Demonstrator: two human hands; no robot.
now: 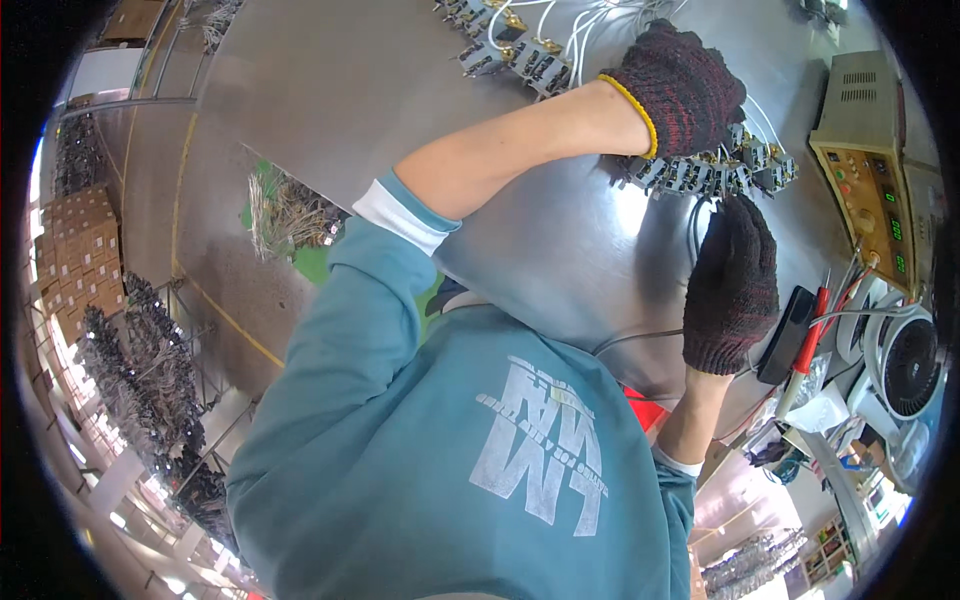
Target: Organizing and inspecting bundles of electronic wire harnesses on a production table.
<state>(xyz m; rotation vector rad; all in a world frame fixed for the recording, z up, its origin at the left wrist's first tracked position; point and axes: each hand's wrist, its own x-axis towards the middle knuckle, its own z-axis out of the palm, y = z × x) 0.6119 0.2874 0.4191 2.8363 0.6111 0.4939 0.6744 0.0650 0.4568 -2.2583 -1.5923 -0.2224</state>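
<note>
Steel bench (560, 250): left hand (685, 85) presses the light, fiddly wired connector row (710, 172); right hand (732, 285), at 5 o'clock, grip unclear; hold housings.

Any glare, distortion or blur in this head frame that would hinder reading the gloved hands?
Head view: strong fisheye bending, black rim at the corners; a bright glare patch on the metal table beside the row of small connectors; left hand and right hand stay sharp; the background shelves look soft.
</note>
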